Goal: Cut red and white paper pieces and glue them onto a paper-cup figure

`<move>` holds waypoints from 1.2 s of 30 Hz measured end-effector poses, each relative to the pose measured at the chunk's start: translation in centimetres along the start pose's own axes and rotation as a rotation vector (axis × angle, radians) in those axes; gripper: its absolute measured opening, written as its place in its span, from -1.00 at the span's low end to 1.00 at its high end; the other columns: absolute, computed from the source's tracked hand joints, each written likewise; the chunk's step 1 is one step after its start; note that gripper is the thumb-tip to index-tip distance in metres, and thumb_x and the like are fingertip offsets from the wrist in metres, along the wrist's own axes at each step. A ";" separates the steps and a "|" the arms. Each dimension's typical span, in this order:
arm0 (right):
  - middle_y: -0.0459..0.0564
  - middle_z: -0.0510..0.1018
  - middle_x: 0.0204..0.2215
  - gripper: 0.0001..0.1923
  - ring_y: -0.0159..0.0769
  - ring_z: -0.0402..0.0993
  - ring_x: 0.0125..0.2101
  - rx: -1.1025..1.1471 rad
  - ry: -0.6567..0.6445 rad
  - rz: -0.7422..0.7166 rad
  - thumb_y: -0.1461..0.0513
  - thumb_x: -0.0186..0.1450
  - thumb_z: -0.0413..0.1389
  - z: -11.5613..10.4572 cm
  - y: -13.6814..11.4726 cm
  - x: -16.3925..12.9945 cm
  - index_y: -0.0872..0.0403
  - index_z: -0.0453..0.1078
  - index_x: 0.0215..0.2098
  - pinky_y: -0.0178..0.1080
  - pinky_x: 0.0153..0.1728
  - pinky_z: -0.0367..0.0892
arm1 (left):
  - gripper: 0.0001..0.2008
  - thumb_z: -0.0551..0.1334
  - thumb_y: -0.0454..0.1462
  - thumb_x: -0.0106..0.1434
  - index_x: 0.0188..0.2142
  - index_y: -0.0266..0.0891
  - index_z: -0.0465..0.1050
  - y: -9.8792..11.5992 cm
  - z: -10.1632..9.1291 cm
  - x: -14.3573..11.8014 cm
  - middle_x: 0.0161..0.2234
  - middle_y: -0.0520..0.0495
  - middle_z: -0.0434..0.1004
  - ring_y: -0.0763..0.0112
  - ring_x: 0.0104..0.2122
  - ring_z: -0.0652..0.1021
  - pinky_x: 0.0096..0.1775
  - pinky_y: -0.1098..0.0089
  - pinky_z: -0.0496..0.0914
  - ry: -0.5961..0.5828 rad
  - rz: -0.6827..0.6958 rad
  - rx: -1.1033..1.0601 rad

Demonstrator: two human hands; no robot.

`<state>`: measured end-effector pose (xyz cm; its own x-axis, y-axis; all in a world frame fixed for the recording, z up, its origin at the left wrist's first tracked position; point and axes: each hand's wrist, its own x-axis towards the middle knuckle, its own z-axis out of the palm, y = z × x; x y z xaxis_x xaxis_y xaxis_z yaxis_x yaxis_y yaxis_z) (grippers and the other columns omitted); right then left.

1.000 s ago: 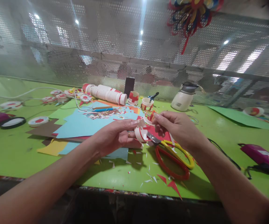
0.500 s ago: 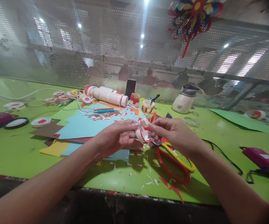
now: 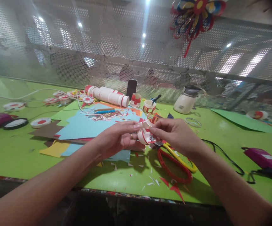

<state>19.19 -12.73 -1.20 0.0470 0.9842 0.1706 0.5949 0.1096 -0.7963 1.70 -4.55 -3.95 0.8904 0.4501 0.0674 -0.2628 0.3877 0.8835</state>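
Two-handed hold on a cut paper cup (image 3: 143,136), white with red bands, tilted and raised above the green counter (image 3: 20,157). Gripped on its left side by the fingers of the left hand (image 3: 117,138), thumb uppermost. Pinched narrowly at its right edge by the fingers of the right hand (image 3: 177,134); hard to tell how much paper lies between those tips.

Just below the right hand, scissors (image 3: 174,153) with one red and one yellow handle, blades partly hidden. Scattered near them, red and white paper scraps (image 3: 177,191).

To the left, a layered pile of coloured sheets (image 3: 79,129), pale blue on top, bearing a blue pen-like tool (image 3: 105,111) and fine shreds (image 3: 103,117). Beyond the pile, a long stack of white cups (image 3: 107,96) lying sideways, near an upright dark slab (image 3: 131,87). Farther right, a white jug (image 3: 185,103) with a dark lid, and a purple device (image 3: 263,160) nearer the edge. Across the back, a perforated screen (image 3: 136,59).
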 end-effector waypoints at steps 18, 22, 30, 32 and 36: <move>-0.13 0.40 -0.67 -0.77 -0.47 0.26 -0.66 -0.041 0.002 -0.005 0.15 0.21 0.09 0.2 0.2 0.0 0.11 0.37 -0.53 -0.35 -0.61 0.17 | -0.78 0.16 -0.24 0.21 -0.24 -0.37 0.45 0.1 0.0 0.0 -0.31 -0.20 0.49 0.31 -0.30 0.50 -0.16 0.21 0.40 -0.029 -0.008 0.033; -0.11 0.41 -0.65 -0.71 -0.45 0.29 -0.63 -0.038 0.041 -0.012 0.08 0.22 0.08 -0.3 -0.1 0.1 0.12 0.38 -0.52 -0.34 -0.58 0.22 | -0.76 0.16 -0.24 0.21 -0.20 -0.37 0.45 0.1 -0.4 0.0 -0.27 -0.21 0.50 0.29 -0.27 0.52 -0.14 0.22 0.39 -0.025 -0.024 -0.002; -0.08 0.42 -0.62 -0.64 -0.43 0.32 -0.61 0.101 0.188 -0.001 0.01 0.23 0.04 -1.0 0.0 0.6 0.11 0.37 -0.52 -0.30 -0.53 0.31 | -0.79 0.21 -0.33 0.16 -0.19 -0.37 0.43 0.2 -0.6 0.0 -0.31 -0.13 0.50 0.43 -0.34 0.53 -0.18 0.36 0.41 -0.009 0.049 -0.101; -0.08 0.42 -0.62 -0.64 -0.43 0.32 -0.60 0.116 0.182 -0.018 0.01 0.24 0.04 -0.8 0.1 0.7 0.12 0.37 -0.52 -0.30 -0.52 0.31 | -0.78 0.22 -0.34 0.15 -0.19 -0.39 0.43 0.3 -0.5 0.0 -0.30 -0.14 0.50 0.44 -0.34 0.52 -0.20 0.40 0.41 -0.002 0.083 -0.106; -0.09 0.42 -0.62 -0.64 -0.44 0.31 -0.60 0.104 0.172 -0.046 0.02 0.25 0.05 -0.5 0.3 0.6 0.14 0.40 -0.49 -0.30 -0.51 0.28 | -0.75 0.21 -0.38 0.14 -0.15 -0.41 0.42 0.3 -0.6 -0.1 -0.25 -0.17 0.49 0.39 -0.29 0.53 -0.19 0.39 0.40 -0.005 0.121 -0.129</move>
<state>19.81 -12.20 -1.00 0.1631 0.9408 0.2972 0.5140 0.1761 -0.8395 1.29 -4.03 -3.95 0.8512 0.4959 0.1719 -0.4133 0.4316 0.8018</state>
